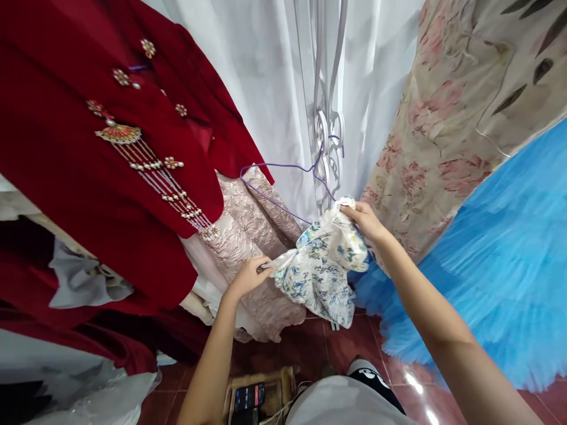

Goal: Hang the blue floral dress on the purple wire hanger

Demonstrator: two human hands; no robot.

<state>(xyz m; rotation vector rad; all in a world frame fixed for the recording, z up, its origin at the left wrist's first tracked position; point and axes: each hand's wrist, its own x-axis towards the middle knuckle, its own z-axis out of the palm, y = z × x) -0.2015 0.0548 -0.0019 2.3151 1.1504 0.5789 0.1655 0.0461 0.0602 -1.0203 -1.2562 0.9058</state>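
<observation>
A small white garment with a blue and yellow floral print [325,271] hangs in front of me between my hands. My left hand [250,274] is closed on its left edge, pulling the cloth out to a narrow strip. Its upper right part is pinched between the thumb and fingers of my right hand [365,219]. A purple wire hanger [277,166] hooks onto a white metal scroll stand [328,127]. The right arm of this hanger goes into the garment's top, while its left arm is bare.
Red velvet garments with beaded ornaments [177,147] and a pink brocade dress [248,236] hang at left. To the right are a floral beige dress [425,141] and a blue ruffled skirt [496,254]. A phone [249,396] rests on a wooden stool [287,381] below.
</observation>
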